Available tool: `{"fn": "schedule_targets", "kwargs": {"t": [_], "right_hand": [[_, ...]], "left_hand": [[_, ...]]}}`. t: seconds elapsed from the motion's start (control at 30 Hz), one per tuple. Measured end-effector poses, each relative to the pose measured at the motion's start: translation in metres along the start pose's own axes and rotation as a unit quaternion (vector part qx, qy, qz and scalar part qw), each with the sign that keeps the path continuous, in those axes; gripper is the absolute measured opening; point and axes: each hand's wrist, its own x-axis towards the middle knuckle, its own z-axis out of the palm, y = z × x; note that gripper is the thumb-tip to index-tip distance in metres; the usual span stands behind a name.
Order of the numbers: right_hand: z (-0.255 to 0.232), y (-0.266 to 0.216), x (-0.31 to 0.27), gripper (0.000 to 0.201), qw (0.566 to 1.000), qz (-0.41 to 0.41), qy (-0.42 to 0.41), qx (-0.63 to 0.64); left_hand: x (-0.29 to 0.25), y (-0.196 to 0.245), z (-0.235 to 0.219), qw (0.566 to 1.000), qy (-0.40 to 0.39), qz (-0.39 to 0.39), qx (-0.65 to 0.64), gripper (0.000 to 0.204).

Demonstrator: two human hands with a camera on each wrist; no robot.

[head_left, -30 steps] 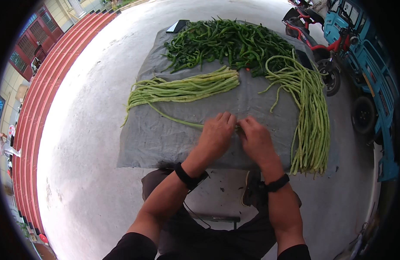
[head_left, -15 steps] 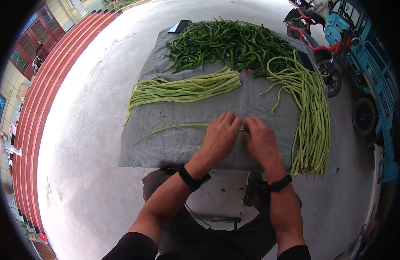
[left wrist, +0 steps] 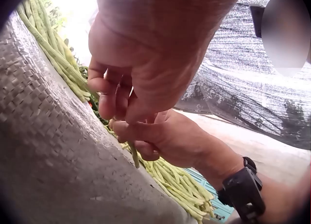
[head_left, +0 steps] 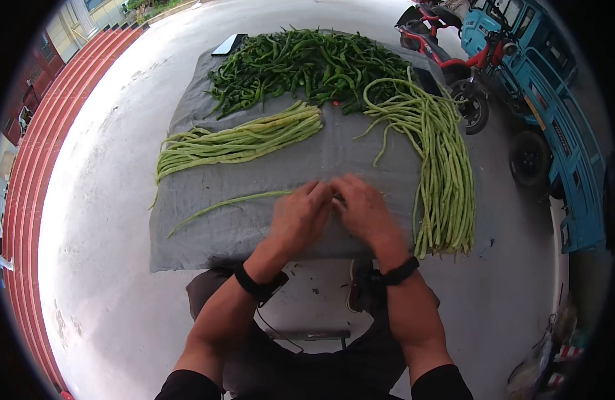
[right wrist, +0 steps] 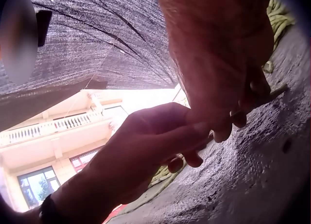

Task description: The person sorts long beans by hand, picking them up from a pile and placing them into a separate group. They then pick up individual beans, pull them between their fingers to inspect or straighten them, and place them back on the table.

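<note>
A single long bean trails to the left over the grey cloth from my left hand, which pinches it near the table's front half. Right beside it, my right hand holds the bean with curled fingers, the fingertips of both hands almost meeting. In the right wrist view the bean's end pokes out past the right hand's fingers. The left wrist view shows the same green end under the right fingers. Behind the hands lies a bundle of long beans; a larger pile of long beans lies to the right.
Green chili peppers are heaped at the back of the cloth-covered table. A phone lies at the back left corner, a dark flat object at the right. Beyond stand a red bike and a blue cargo tricycle.
The bean's tail has swung from the bundle down onto the bare cloth in front. Both hands have come closer together. The head view has shifted, so the table sits further left.
</note>
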Motion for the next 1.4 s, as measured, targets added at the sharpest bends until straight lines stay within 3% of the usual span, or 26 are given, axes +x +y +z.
{"fn": "schedule_targets", "kwargs": {"t": [0.17,0.27,0.37,0.5,0.57,0.67,0.8,0.9,1.0,1.1,1.4], "right_hand": [[-0.003,0.005,0.001,0.016,0.999,-0.004,-0.033,0.013],[-0.005,0.008,0.002,0.015,1.0,-0.014,-0.009,0.027],[-0.02,0.015,0.009,0.012,0.993,-0.033,0.085,0.078],[-0.056,0.053,0.014,0.01,0.918,0.118,0.343,0.159],[-0.071,0.084,0.005,0.014,0.888,0.196,0.4,0.117],[-0.074,0.112,-0.016,0.016,0.888,0.267,0.375,0.008],[-0.079,0.122,-0.035,0.017,0.91,0.283,0.297,-0.058],[-0.082,0.124,-0.04,0.019,0.914,0.278,0.292,-0.048],[-0.082,0.14,-0.044,0.019,0.923,0.252,0.285,0.059],[-0.098,0.128,-0.05,0.016,0.875,0.3,0.216,0.314],[-0.118,0.141,-0.073,0.018,0.876,0.318,0.295,0.21]], "left_hand": [[0.002,0.005,-0.007,0.999,0.004,-0.019,-0.042,0.013],[0.002,0.007,-0.01,0.998,0.016,-0.02,-0.056,0.014],[0.004,0.009,-0.014,0.997,0.022,-0.021,-0.072,0.014],[0.004,0.01,-0.017,0.996,0.024,-0.028,-0.082,0.012],[0.003,0.009,-0.017,0.996,0.02,-0.028,-0.079,0.011],[0.004,0.012,-0.019,0.996,0.011,-0.027,-0.079,0.01],[0.004,0.014,-0.018,0.996,0.003,-0.022,-0.081,0.01],[0.003,0.012,-0.017,0.997,-0.007,-0.018,-0.077,0.01],[0.002,0.011,-0.014,0.997,-0.023,-0.021,-0.077,0.01],[0.002,0.015,-0.011,0.996,-0.031,-0.02,-0.083,0.01],[0.003,0.027,0.01,0.987,-0.067,-0.011,-0.145,0.01]]}}
